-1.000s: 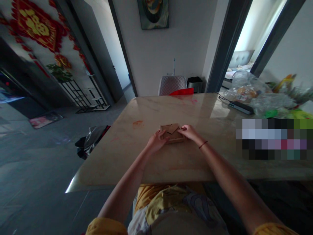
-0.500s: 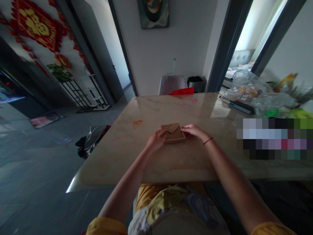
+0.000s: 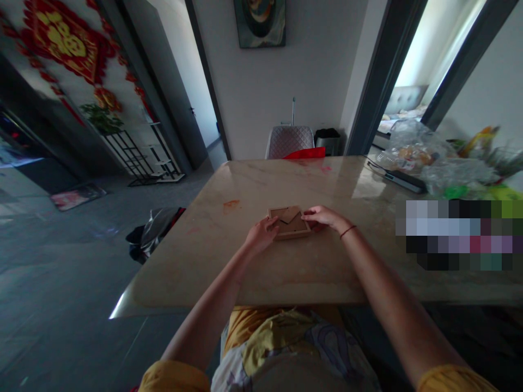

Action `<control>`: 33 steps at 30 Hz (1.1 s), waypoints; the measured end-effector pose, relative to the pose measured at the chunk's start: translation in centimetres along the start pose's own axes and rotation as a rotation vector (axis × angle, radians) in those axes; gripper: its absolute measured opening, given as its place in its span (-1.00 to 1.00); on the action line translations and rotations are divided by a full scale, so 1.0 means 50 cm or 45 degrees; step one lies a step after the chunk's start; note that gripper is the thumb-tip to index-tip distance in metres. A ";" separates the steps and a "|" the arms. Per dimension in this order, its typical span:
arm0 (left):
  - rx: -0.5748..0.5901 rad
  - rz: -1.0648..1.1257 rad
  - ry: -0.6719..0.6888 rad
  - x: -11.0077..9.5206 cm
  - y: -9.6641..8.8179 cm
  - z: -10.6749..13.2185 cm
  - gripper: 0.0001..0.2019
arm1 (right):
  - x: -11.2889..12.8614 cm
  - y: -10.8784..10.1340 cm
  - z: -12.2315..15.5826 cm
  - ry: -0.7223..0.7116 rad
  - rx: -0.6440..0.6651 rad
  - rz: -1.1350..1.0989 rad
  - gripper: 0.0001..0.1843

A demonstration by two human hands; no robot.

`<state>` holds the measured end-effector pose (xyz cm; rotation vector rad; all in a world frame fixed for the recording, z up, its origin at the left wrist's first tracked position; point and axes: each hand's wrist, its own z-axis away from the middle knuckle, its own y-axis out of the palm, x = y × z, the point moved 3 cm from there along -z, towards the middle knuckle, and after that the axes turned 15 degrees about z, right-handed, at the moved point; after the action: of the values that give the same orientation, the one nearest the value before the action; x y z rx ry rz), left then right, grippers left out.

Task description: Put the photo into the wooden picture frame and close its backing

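Observation:
A small square wooden puzzle tray (image 3: 288, 223) with flat wooden pieces in it lies on the marble table (image 3: 245, 261) in front of me. My left hand (image 3: 261, 235) rests at the tray's left edge, fingers curled against it and touching a piece. My right hand (image 3: 327, 218) lies at the tray's right edge, fingers bent, their tips on the tray. A thin red cord circles my right wrist.
Plastic bags with food (image 3: 412, 147) and a dark flat device (image 3: 402, 181) sit at the table's far right. A padded chair (image 3: 288, 141) stands behind the far edge. A bag (image 3: 155, 231) lies on the floor to the left.
My right hand has slid from on top of the puzzle to its right edge. The left hand has stayed at the left edge. The view shifted slightly.

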<state>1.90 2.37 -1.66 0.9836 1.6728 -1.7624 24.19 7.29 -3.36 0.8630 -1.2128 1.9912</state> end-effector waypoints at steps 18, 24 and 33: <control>-0.087 0.116 0.042 0.005 0.001 0.000 -0.59 | 0.011 0.015 -0.010 0.034 -0.116 -0.017 -0.70; -0.072 0.090 0.037 0.007 0.002 -0.002 -0.58 | 0.008 0.017 -0.002 -0.003 -0.083 -0.036 -0.84; -0.184 -0.023 -0.048 0.015 -0.022 -0.010 -0.71 | -0.015 0.011 -0.018 0.003 -0.180 -0.038 -0.74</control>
<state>0.68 3.05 -1.58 0.8682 1.7630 -1.6349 24.03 7.78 -4.55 0.8034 -1.3143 1.8576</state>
